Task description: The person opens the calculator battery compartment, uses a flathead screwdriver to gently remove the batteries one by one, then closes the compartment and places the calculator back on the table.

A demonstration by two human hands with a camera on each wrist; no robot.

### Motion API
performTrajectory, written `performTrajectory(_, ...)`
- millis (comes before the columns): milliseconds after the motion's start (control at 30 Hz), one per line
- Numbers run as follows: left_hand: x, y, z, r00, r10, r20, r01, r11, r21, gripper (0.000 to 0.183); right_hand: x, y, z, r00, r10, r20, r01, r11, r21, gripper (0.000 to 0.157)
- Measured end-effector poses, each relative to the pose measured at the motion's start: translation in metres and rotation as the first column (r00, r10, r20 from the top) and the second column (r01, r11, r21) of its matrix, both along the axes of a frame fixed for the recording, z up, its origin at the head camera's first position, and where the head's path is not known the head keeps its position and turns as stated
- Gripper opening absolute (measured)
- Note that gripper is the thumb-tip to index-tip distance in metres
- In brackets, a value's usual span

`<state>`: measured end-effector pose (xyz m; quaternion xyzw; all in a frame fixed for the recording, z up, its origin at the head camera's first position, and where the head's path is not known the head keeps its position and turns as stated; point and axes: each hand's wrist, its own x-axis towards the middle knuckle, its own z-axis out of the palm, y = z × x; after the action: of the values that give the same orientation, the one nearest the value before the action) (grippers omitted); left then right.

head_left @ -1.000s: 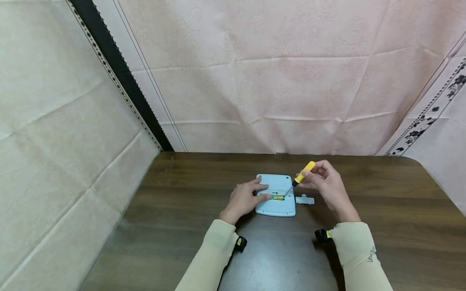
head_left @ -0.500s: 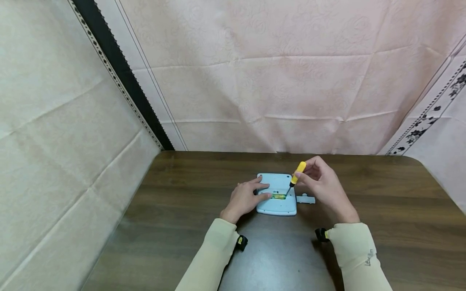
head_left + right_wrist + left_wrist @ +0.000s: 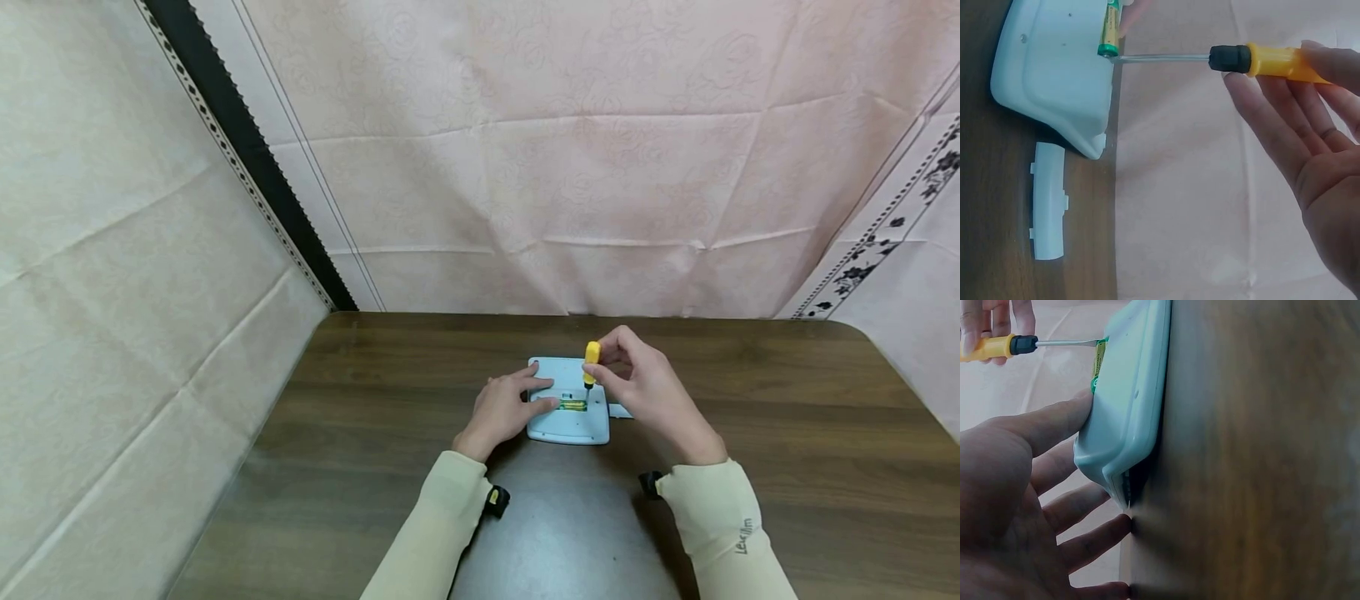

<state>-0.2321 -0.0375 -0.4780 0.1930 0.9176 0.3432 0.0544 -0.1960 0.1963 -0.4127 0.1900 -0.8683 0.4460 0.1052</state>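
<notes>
A light blue plastic device [image 3: 567, 430] lies back side up on the table, its battery slot uncovered. Green-and-yellow battery [image 3: 1110, 28] sits in that slot. My left hand [image 3: 501, 413] rests at the device's left side, fingers spread; its thumb reaches over the top to the battery's near end in the left wrist view. With my right hand [image 3: 651, 392] I pinch the yellow handle of a screwdriver [image 3: 1285, 62] between thumb and fingers. The screwdriver stands nearly upright, its metal tip right at the battery's right end.
A light blue battery cover [image 3: 1049, 201] with small tabs lies on the brown wooden table [image 3: 360, 467], just right of the device. Patterned pale cloth [image 3: 600, 183] hangs behind the table's far edge. Dark wrist cameras sit at both cuffs.
My right hand has moved left with the screwdriver, which has swung from slanted to nearly upright at the battery's end. The hand now overlaps part of the cover. The left hand stays put.
</notes>
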Motion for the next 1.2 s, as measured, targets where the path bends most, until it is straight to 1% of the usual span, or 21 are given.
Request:
performTrajectory(133,0.001,0.0,0.0,1.0,0.007,0.001,-0.007,1.0,0.004,0.043,-0.001,-0.002,-0.001,1.0,0.004,0.005,-0.004,1.0,-0.001,0.029)
performTrajectory(233,0.002,0.0,-0.001,1.0,0.015,0.001,-0.015,1.0,0.005,0.043,-0.001,0.0,-0.004,0.999,-0.011,0.043,0.012,0.999,-0.03,0.029)
performTrajectory(333,0.001,0.001,-0.003,1.0,0.021,0.001,-0.021,1.0,0.003,0.043,-0.002,0.006,-0.007,0.993,-0.043,0.114,0.054,0.994,-0.099,0.031)
performTrajectory(467,0.001,0.001,-0.003,1.0,0.023,0.005,-0.023,1.0,0.005,0.042,-0.004,0.016,-0.013,0.982,-0.051,0.182,0.09,0.973,-0.214,0.034)
performTrajectory(567,0.002,0.001,-0.002,1.0,0.02,0.003,-0.02,1.0,0.014,0.042,-0.007,0.022,-0.017,0.979,-0.028,0.2,0.087,0.951,-0.296,0.036)
performTrajectory(700,0.002,0.001,-0.002,1.0,0.014,-0.005,-0.014,1.0,0.025,0.042,-0.012,0.028,-0.025,0.975,-0.001,0.22,0.091,0.913,-0.397,0.036)
performTrajectory(900,0.002,0.0,-0.003,1.0,0.011,-0.005,-0.011,0.999,0.032,0.041,-0.017,0.038,-0.037,0.973,0.052,0.225,0.078,0.843,-0.533,0.029)
performTrajectory(967,0.003,0.0,-0.003,1.0,0.013,-0.008,-0.013,0.999,0.036,0.041,-0.018,0.039,-0.038,0.971,0.071,0.226,0.072,0.82,-0.568,0.028)
performTrajectory(1033,0.003,0.0,-0.003,1.0,0.016,-0.011,-0.015,0.999,0.039,0.041,-0.018,0.04,-0.038,0.97,0.081,0.229,0.071,0.807,-0.586,0.027)
performTrajectory(1067,0.003,0.0,-0.003,1.0,0.017,-0.011,-0.016,0.999,0.04,0.041,-0.018,0.04,-0.037,0.97,0.079,0.231,0.073,0.808,-0.585,0.027)
performTrajectory(1133,0.002,0.001,-0.003,1.0,0.02,-0.011,-0.019,0.999,0.04,0.041,-0.017,0.04,-0.035,0.971,0.062,0.23,0.079,0.828,-0.556,0.028)
performTrajectory(1167,0.002,0.001,-0.003,1.0,0.021,-0.011,-0.021,0.999,0.04,0.041,-0.016,0.039,-0.032,0.973,0.053,0.227,0.078,0.844,-0.53,0.029)
performTrajectory(1200,0.002,0.001,-0.002,1.0,0.022,-0.01,-0.021,0.999,0.039,0.042,-0.014,0.038,-0.029,0.975,0.035,0.22,0.078,0.87,-0.487,0.03)
